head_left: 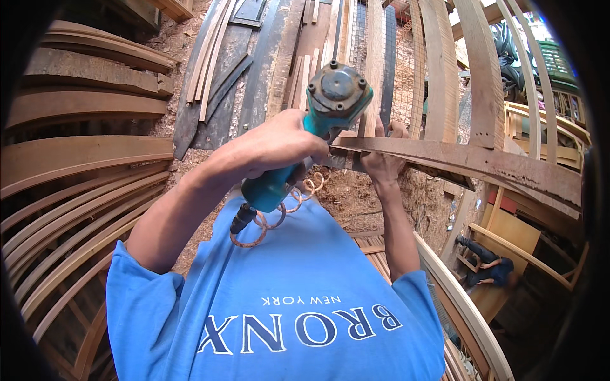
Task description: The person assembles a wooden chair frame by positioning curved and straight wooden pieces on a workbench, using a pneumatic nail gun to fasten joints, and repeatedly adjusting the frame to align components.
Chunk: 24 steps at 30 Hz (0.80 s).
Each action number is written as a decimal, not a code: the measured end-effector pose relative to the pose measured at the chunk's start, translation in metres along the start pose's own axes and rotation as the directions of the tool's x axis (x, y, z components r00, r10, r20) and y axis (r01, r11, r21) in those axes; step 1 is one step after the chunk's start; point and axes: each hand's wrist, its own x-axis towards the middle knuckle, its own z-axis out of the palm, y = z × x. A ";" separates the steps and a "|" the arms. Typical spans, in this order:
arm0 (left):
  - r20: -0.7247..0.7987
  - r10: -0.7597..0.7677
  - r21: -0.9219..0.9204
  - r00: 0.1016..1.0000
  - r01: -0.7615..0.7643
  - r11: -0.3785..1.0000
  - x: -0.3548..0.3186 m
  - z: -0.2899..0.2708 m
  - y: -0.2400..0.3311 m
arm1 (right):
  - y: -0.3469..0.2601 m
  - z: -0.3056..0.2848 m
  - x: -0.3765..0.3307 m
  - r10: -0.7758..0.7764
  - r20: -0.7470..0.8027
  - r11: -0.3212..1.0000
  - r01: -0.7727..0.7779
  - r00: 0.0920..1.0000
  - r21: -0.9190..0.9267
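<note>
My left hand (283,141) is wrapped round the handle of a teal pneumatic nail gun (274,189). Its dark round head with bolts points up and away from me, over the end of a wooden frame. A coiled orange air hose (253,240) hangs from the black fitting at the gun's near end. My right hand (384,164) grips the frame's near rail (438,152) close to its left end, with fingers showing on the rail's far side. Several slats run away from this rail. The gun's nose is partly hidden behind my left hand and the rail.
Curved stacks of timber (82,155) fill the left side. Thin strips and dark boards (219,89) lie ahead on ground strewn with shavings. Another person (492,270) is at the lower right by wooden pieces. A green crate (559,63) stands at the far right.
</note>
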 end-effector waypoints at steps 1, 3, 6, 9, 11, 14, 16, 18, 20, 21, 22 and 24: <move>0.004 0.004 -0.037 1.000 -0.004 0.999 0.000 0.001 0.001 | 0.000 0.001 0.000 -0.030 -0.029 1.000 0.030 0.999 0.000; 0.001 -0.037 -0.080 0.999 0.037 0.996 -0.001 0.004 0.001 | 0.001 0.002 0.000 -0.051 -0.078 0.998 0.053 0.996 0.034; -0.006 -0.019 -0.107 1.000 0.018 0.994 -0.005 0.010 -0.003 | 0.003 0.004 -0.002 -0.055 -0.098 0.998 0.054 0.994 -0.015; -0.036 -0.006 -0.111 0.999 0.001 0.994 -0.006 0.015 -0.010 | 0.006 0.007 -0.002 0.017 -0.003 0.992 -0.017 1.000 -0.127; -0.046 -0.009 -0.115 0.999 0.004 0.993 -0.006 0.018 -0.015 | 0.008 0.009 -0.003 0.017 0.014 0.993 -0.015 1.000 -0.118; -0.049 -0.017 -0.121 0.999 0.011 0.993 -0.004 0.021 -0.022 | 0.009 0.012 -0.003 0.016 0.021 0.997 -0.014 1.000 -0.081; -0.053 -0.018 -0.106 0.998 0.013 0.994 -0.003 0.020 -0.024 | 0.010 0.014 -0.004 0.009 0.013 0.997 -0.008 1.000 -0.077; -0.054 -0.016 -0.120 0.998 0.009 0.993 -0.002 0.021 -0.025 | 0.010 0.015 -0.004 0.006 0.010 0.997 -0.006 1.000 -0.079; -0.066 -0.017 -0.113 0.998 0.010 0.994 -0.003 0.022 -0.025 | 0.010 0.016 -0.004 0.004 0.011 0.997 -0.003 1.000 -0.076; -0.076 -0.012 -0.100 0.997 0.005 0.995 -0.003 0.023 -0.024 | 0.010 0.017 -0.003 0.005 0.011 0.997 -0.004 1.000 -0.079; -0.076 -0.008 -0.092 0.997 0.001 0.996 -0.003 0.023 -0.024 | 0.011 0.017 -0.003 0.003 0.008 0.997 -0.003 1.000 -0.080; -0.092 0.009 -0.053 0.996 -0.014 0.999 -0.003 0.024 -0.023 | 0.011 0.017 -0.004 -0.002 0.010 0.997 0.003 1.000 -0.077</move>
